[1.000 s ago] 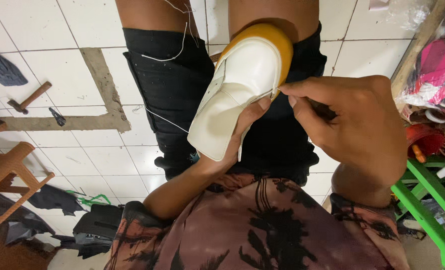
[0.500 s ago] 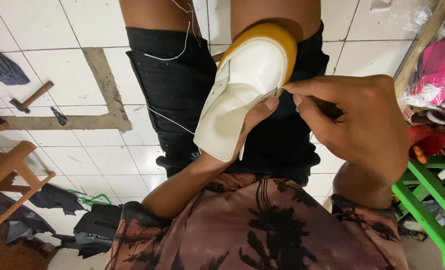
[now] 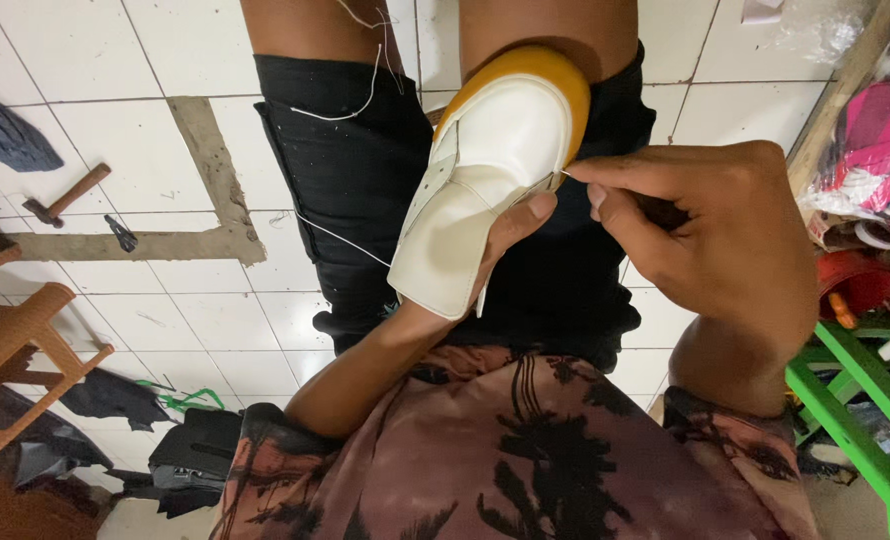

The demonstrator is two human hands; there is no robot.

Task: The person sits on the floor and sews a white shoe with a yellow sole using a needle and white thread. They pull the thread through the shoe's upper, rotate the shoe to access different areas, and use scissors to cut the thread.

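A white shoe upper with a yellow-orange sole edge (image 3: 495, 160) rests between my knees, over my black shorts (image 3: 365, 190). My left hand (image 3: 510, 240) cups it from below, thumb pressed on its right side. My right hand (image 3: 705, 230) is closed, its fingertips pinching a thin needle at the shoe's right edge. White thread (image 3: 350, 240) trails from the shoe across my left thigh.
A hammer (image 3: 65, 195) and a small dark tool (image 3: 120, 233) lie on the white tiled floor at left. Wooden stool legs (image 3: 25, 350) stand at lower left beside dark cloth. A green frame (image 3: 855, 400) and a cluttered shelf of colourful items stand at right.
My right hand has shifted slightly down and right at the shoe's edge; my left thumb now presses higher on the shoe. The shoe has barely moved.
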